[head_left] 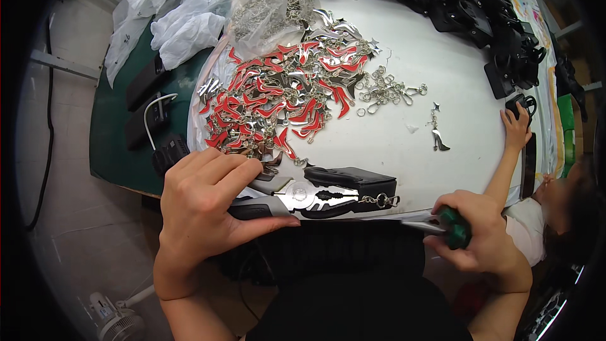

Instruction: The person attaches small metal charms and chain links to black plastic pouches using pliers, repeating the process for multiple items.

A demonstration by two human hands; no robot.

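Note:
My left hand (pixel 205 199) is closed round the grey-and-black handles of a pair of combination pliers (pixel 300 196). The pliers' jaws are slightly apart, over a small black case (pixel 360 179) at the table's near edge. Just beyond the jaw tips lies a short silver chain with a clasp (pixel 380 201); whether the jaws touch it I cannot tell. My right hand (pixel 483 230) grips a green-handled tool (pixel 453 227) with a tapered metal end pointing left, in front of the table edge. Its exact kind is partly hidden by my fingers.
Beyond my left hand spreads a heap of red and silver high-heel shoe charms (pixel 271 101). Loose clasps (pixel 388 91), one shoe charm (pixel 438 129) and a clear bag of chains (pixel 271 12) lie nearby. Black cases (pixel 457 9) line the far right. Another person's hand (pixel 517 125) rests at right.

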